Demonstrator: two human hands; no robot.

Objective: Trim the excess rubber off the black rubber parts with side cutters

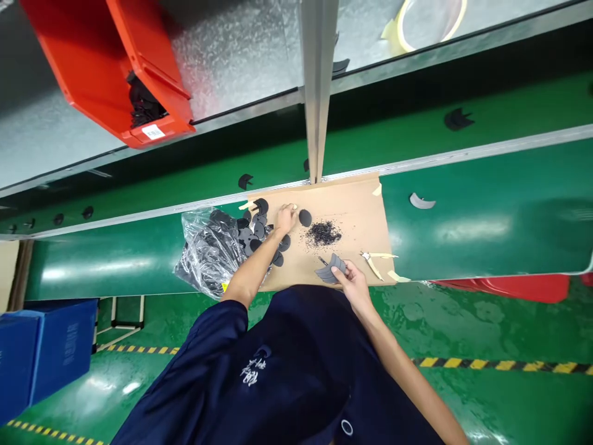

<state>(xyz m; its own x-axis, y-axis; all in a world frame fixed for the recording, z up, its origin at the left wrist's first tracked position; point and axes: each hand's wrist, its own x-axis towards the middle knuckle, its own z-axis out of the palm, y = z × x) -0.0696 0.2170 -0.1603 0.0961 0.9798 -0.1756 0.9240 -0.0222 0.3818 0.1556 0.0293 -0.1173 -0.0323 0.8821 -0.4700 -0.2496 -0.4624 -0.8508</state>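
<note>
My right hand [356,285] grips a dark grey curved plastic piece [332,268] between thumb and fingers, near the front edge of a brown cardboard sheet [356,204]. Farther back, my left hand [286,219] rests low over the cardboard with its fingers curled; what they hold, if anything, is hidden. Just right of it lies a dark round disc [305,217]. A pile of grey and black flat round pieces [259,230] spreads beside my left forearm. Small black scraps [323,233] are heaped between my hands. Cutting pliers [374,262] with pale handles lie right of my right hand.
A clear plastic bag [208,253] of dark pieces lies left of the cardboard. Several dark parts, including a curved one [458,119], sit on the green belt [393,139] behind a metal rail. Above hang a red bin [157,74] and a tape roll [402,31]. A metal post [319,93] rises centrally.
</note>
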